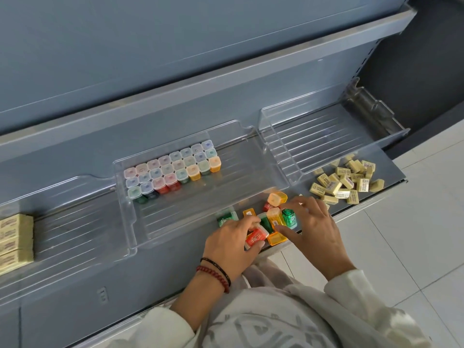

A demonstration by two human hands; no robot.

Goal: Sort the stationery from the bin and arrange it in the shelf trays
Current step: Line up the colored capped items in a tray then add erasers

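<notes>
Left hand (231, 241) pinches a red box (256, 237), right hand's (315, 222) grip unclear; best set it upright beside the tray's (125, 217) rows (173, 169).

Left hand (232, 243) grips a red sharpener (256, 237) on the shelf (391, 169) — right hand (313, 222) touches a green one (289, 217).

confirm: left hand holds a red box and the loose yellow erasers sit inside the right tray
No: the head view shows the loose yellow erasers on the shelf in front of the right tray, not inside it. The left hand does hold the red box.
</notes>
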